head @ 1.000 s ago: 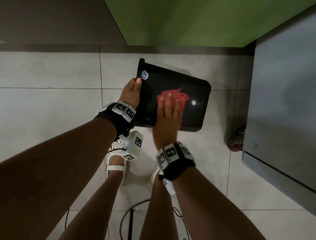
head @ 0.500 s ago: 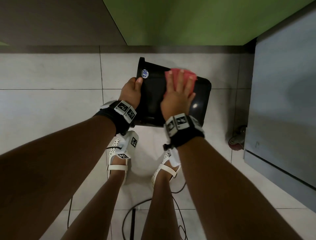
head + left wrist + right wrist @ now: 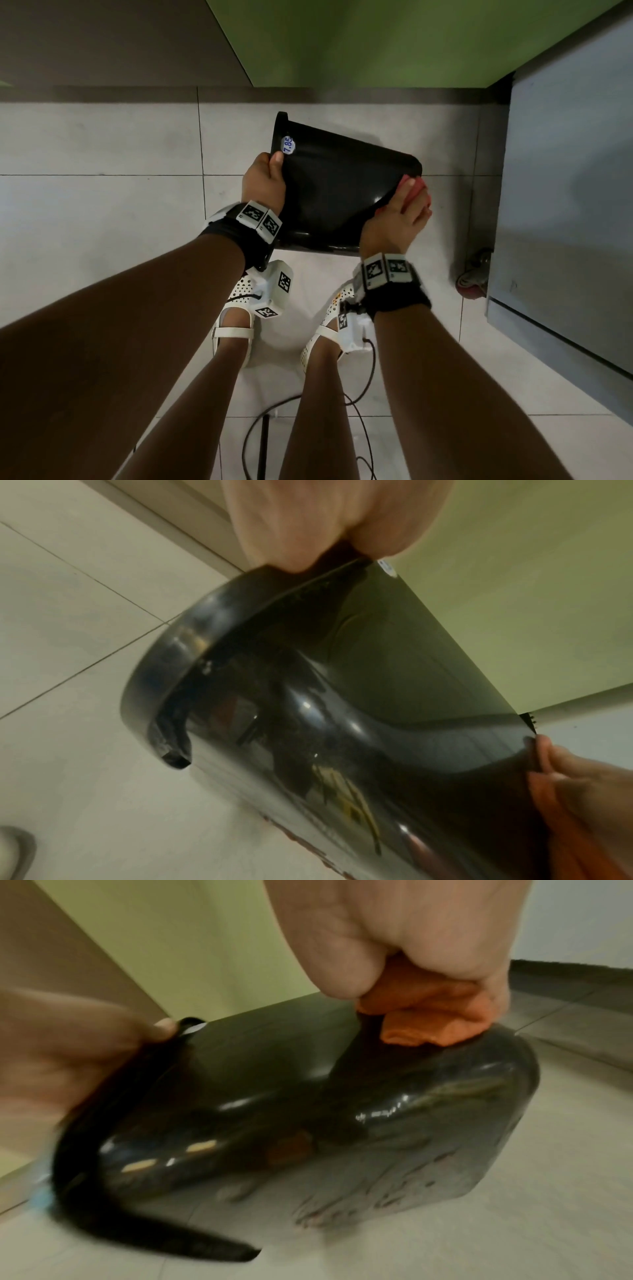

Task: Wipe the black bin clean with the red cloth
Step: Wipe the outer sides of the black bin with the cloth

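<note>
Black bin [image 3: 337,192] is held off the tiled floor [image 3: 102,212], tipped on its side at frame centre in the head view, rim toward the left, base toward the right. Left hand [image 3: 263,181] grips the rim, thumb on the outer wall just below a small white price sticker [image 3: 288,145], fingers curled over the rim edge; left wrist view shows the same grip at the top of frame [image 3: 329,523]. Right hand [image 3: 399,219] sits at the bin's base corner, centre-right of frame, fingers curled round the red cloth [image 3: 419,186] and pressing it against the base edge. Right wrist view: cloth [image 3: 431,1015] bunched under the hand [image 3: 411,934], touching the bin's [image 3: 291,1096] upper base corner. Only a bit of cloth shows past the fingers in the head view. Bin wall is glossy, with light reflections. Below the bin, feet in white perforated shoes [image 3: 236,308]; black cables [image 3: 260,442] on the floor at lower centre. Grey cabinet [image 3: 565,205] on the right with a red-trimmed caster [image 3: 474,277] at its lower corner; green panel [image 3: 376,41] at the top.
</note>
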Demonstrator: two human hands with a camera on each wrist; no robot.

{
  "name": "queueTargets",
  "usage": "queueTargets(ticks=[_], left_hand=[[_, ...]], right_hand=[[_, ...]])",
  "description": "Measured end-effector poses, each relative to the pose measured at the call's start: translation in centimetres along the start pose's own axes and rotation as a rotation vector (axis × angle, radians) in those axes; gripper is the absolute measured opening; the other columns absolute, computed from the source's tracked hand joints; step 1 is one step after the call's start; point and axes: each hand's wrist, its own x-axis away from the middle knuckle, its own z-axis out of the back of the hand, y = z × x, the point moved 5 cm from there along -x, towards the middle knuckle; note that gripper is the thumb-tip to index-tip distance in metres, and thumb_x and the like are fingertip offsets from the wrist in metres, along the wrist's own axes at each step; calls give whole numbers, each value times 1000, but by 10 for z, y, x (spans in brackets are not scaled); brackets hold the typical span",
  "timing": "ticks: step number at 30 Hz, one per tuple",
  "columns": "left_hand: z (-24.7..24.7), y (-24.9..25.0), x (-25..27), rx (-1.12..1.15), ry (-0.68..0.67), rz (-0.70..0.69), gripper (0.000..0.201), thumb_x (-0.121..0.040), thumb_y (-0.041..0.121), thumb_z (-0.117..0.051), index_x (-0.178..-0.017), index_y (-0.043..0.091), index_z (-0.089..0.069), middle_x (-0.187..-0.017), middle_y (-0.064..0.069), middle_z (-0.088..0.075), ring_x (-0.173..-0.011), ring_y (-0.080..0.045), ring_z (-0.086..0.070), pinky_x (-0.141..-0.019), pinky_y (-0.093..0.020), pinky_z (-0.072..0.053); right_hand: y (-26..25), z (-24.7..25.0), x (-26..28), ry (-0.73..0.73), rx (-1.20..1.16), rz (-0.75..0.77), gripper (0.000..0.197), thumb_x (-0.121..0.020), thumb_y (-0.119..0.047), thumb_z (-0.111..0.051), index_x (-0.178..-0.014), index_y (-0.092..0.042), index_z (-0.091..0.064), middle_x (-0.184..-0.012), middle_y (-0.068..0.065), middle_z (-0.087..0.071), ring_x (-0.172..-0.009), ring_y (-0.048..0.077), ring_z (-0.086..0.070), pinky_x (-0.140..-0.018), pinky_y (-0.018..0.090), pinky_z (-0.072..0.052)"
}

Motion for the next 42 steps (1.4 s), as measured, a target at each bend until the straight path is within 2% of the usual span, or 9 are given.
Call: queueTargets(ticks=[6,10,18,21,24,30,33,38,42], left_hand=[[-5,-2,3,15,38,-28,24,-99,30,-29,-88,11,-41,-83,-8,-49,-78,-21,-45,-67,-26,-32],[-4,-3,4,45,21,-44,25,-99,31,-29,-89,12,-43,-86,-9,-51,-79,-22,-47,-70,-28,-36],[-2,-1,6,11,-12,-27,25,-99,31,-27,-90,12,-41,-88,-8,-49,-80,-21,-45,-70,-24,-31],[-1,-3,7,22,-27,-28,26,-99,31,-28,-90,12,-41,-89,-9,-49,-82,-21,-45,-73,-27,-32],[1,-2,6,60,-82,-13,28,-98,34,-29,-92,11,-44,-92,-8,-51,-86,-20,-46,-78,-27,-32],[10,-40,20,-30,-403,-5,42,-93,40,-43,-119,8,-50,-106,-1,-55,-102,-20,-54,-85,-25,-36],[11,-80,46,-233,-651,52,45,-81,42,-62,-120,23,-53,-110,7,-53,-104,-13,-49,-90,-28,-34],[9,-84,61,-220,-609,-47,33,-89,19,-55,-122,22,-55,-112,3,-59,-106,-9,-49,-89,-16,-30],[3,-75,60,-277,-634,-108,41,-93,22,-47,-134,18,-44,-129,-5,-56,-114,-11,-46,-95,-21,-28]], right_hand=[[-49,-46,69,57,66,454,66,-78,-6,-34,-144,-12,-29,-153,19,-20,-138,49,-10,-105,65,-17],[-55,-56,83,-118,76,643,75,-76,-3,-29,-148,-22,-16,-157,6,-6,-142,36,10,-108,54,6],[4,-27,29,47,133,364,81,-83,-15,-66,-144,-25,-15,-155,16,-14,-139,49,-6,-104,64,-14],[24,-19,22,32,50,200,79,-88,-15,-60,-148,-25,-10,-156,16,0,-141,44,4,-109,55,-3],[33,-13,17,5,-46,84,70,-94,-16,-47,-149,-22,-4,-156,13,3,-140,40,-6,-115,49,-15],[28,-2,9,-19,-23,104,70,-94,-11,-43,-149,-23,0,-155,12,-7,-134,39,-22,-111,46,-26],[34,-1,-4,-26,53,115,55,-96,-26,-42,-145,-28,-18,-143,11,-32,-126,35,-39,-104,51,-39],[38,12,-10,-43,-46,64,41,-97,-36,-38,-136,-25,-35,-129,10,-47,-113,31,-51,-76,23,-47],[21,16,-3,209,-19,166,47,-89,-37,-50,-134,-26,-44,-139,10,-42,-128,32,-40,-92,37,-47]])
